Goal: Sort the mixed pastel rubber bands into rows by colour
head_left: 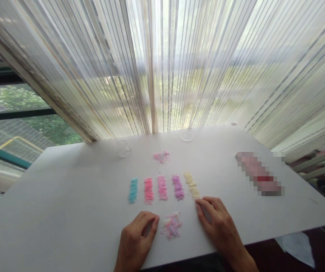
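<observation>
Clear plastic is sitting leftmost on the white table (51, 211): I am seeing a round container (123, 152) near the far edge, by the curtain. Next, a turquoise column (133, 190) of short strands is lying with its long axis running away from the person. Nearer, the left hand (135, 238) is resting low, thumb and forefinger pressed together at the tips; I am making out nothing between them. Coral (148, 190) and pink columns (162, 187) are standing next in the row, roughly parallel. Beyond the pink one, a far mixed pile (161, 156) is lying loose; on the near side, a near mixed pile (172, 226) is spreading just right of the left fingertips, well closer to them than to the right hand. Then a purple column (177, 187) is leaning slightly, with a clear disc (187, 137) lying far behind it.

Rightmost in the row, I am weighing the key relation: the yellow column (191, 185) is slanting from far left to near right, its near end meeting the right hand (220, 223) at the fingertips. That hand is clearly the nearer one; the column is extending forward and left from its grip. I cannot tell whether those fingers are pinching a strand. Farther right, a pixelated pinkish object (260, 174) is lying well apart.
</observation>
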Motion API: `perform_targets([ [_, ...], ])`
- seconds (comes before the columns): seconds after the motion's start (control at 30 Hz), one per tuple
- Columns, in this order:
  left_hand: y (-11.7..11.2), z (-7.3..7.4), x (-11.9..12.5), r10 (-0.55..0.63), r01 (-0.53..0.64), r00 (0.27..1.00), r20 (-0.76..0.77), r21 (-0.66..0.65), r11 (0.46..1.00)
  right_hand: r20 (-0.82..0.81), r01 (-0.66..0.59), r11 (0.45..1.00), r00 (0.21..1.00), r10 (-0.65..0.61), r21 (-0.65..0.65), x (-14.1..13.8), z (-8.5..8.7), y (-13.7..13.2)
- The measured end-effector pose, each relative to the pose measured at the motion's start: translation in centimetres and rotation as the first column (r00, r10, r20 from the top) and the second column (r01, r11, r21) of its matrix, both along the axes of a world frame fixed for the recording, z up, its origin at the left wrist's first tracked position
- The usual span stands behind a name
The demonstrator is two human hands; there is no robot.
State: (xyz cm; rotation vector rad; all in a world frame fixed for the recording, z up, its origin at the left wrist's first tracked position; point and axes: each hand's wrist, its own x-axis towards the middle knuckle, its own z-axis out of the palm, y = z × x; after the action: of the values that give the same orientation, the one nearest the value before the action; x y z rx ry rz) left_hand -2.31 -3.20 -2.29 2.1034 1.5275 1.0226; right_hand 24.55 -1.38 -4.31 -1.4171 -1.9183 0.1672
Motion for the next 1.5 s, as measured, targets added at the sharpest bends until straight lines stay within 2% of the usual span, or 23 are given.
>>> perform_targets([
  [0.3,-0.3,0.5,0.2,-0.032,0.033,0.999,-0.044,0.021,0.999,-0.038,0.036,0.999,0.999,-0.035,0.021,-0.1,0.1,-0.1],
  [0.53,-0.7,0.7,0.2,-0.051,0.056,0.993,-0.108,0.041,0.998,-0.002,-0.044,0.999,0.999,0.044,-0.005,-0.2,0.8,-0.1],
  [0.7,-0.6,0.6,0.6,-0.034,0.040,0.985,-0.167,0.036,0.999,0.006,-0.025,1.000,1.000,0.025,-0.007,-0.3,0.7,0.2],
  [0.9,-0.3,0.5,1.1,-0.055,0.063,0.977,-0.207,0.033,0.997,-0.070,-0.021,0.997,0.997,0.026,0.070,-0.6,1.1,-0.5],
  [1.0,-0.2,0.4,1.1,-0.066,0.074,0.972,-0.225,0.029,0.997,-0.120,-0.084,0.993,0.988,0.094,0.083,-1.7,1.5,-1.1],
  [1.17,-0.2,0.5,1.0,-0.075,0.083,0.983,-0.168,0.038,0.996,-0.191,-0.246,0.969,0.951,0.242,0.006,-3.8,1.9,-1.5],
  [1.5,0.1,0.6,1.1,-0.130,0.130,0.991,-0.008,0.023,0.991,-0.233,-0.376,0.922,0.909,0.347,-0.094,-4.7,1.9,-0.6],
])
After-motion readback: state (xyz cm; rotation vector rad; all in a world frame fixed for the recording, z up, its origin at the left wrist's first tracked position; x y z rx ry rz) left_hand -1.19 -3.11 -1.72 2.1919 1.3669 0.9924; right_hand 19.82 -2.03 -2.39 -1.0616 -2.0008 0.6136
